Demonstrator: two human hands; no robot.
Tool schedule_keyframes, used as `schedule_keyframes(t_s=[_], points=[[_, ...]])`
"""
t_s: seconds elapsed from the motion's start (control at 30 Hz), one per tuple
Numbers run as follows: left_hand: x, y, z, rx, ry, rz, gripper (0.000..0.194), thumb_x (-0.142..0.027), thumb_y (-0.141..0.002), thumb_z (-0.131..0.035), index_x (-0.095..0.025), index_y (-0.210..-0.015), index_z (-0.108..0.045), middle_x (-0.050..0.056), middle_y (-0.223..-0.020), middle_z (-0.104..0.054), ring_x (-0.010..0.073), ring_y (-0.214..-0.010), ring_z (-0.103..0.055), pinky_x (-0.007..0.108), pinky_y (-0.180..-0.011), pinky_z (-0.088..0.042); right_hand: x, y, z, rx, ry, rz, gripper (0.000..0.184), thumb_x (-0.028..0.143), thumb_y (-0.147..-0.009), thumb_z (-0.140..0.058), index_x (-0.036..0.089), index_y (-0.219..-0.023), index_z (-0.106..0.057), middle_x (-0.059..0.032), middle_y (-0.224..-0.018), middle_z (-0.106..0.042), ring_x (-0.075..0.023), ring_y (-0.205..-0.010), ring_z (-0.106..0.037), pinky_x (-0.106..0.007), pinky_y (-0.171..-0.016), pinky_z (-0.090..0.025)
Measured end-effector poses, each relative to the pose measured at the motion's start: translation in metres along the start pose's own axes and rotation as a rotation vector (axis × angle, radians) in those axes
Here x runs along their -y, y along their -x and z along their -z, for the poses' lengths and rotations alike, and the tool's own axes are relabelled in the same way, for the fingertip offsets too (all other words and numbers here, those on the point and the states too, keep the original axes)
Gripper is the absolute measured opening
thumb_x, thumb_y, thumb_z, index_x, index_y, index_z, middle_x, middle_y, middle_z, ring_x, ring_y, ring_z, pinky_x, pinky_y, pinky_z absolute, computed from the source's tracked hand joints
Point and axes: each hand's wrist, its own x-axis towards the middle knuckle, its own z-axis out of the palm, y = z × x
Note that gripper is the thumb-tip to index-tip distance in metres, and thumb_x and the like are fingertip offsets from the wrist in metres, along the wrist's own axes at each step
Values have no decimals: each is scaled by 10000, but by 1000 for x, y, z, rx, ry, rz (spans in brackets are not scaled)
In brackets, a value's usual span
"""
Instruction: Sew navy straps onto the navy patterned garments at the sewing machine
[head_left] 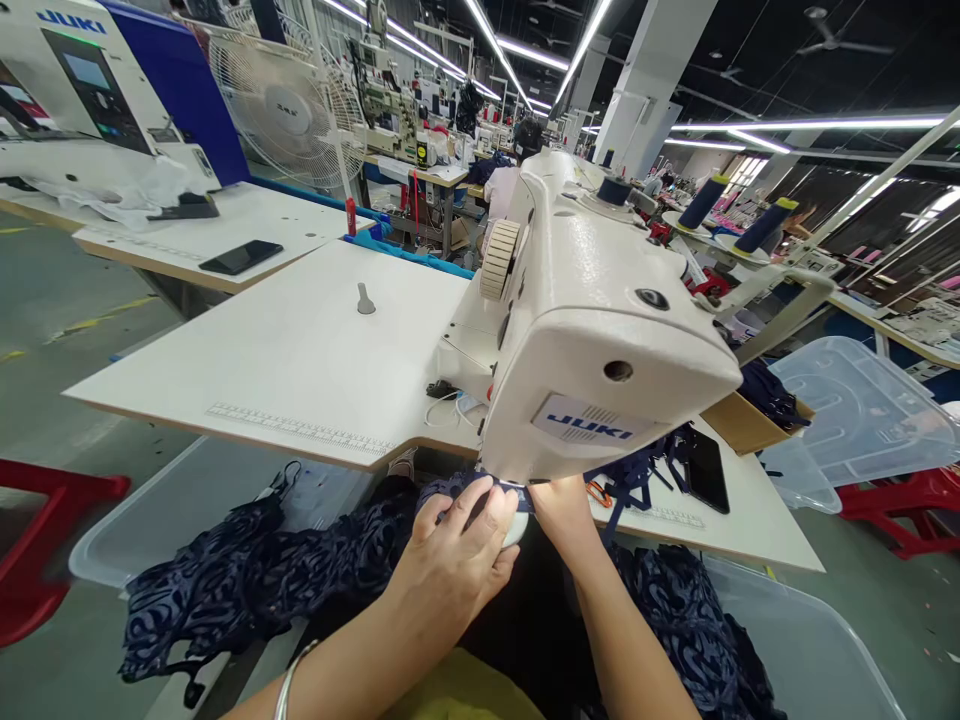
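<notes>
A white JUKI sewing machine (600,330) fills the middle, its head just above my hands. My left hand (465,540) is closed on the edge of a navy patterned garment (322,560) below the needle area, fingertips on a narrow navy band (517,497). From there the garment trails left over a clear bin. My right hand (562,505) is at the right side of the same spot, and its fingers are hidden under the machine head. A rounded white part (516,530) shows beside my left fingers.
The white table (300,340) bears a small grey metal piece (365,300). Right of the machine lie navy straps (637,475), orange-handled snips (598,492) and a black phone (706,470). Clear plastic bins (810,630) stand below both sides, and a red stool (52,540) is at left.
</notes>
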Motion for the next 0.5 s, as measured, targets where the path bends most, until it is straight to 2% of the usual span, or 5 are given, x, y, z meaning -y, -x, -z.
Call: schedule_keyframes(t_s=[0.27, 0.5], points=[[-1, 0, 0, -19, -13, -2, 273, -274, -923, -507, -188, -1144, -643, 32, -1107, -691, 192, -1045, -600, 355, -868, -341, -3, 0, -1, -10, -2, -17, 301, 157, -763, -495, 183, -988, -693, -69, -921, -719, -236, -1023, -606, -383, -976, -429], [0, 2, 2, -17, -39, 13, 293, -295, -904, -537, -176, -1152, -637, 42, -1091, -690, 199, -1041, -597, 346, -867, -351, -9, -1, -4, 11, 30, 20, 281, 167, -775, -494, 184, -972, -693, -75, -898, -719, -241, -1016, -609, -381, -973, -437]])
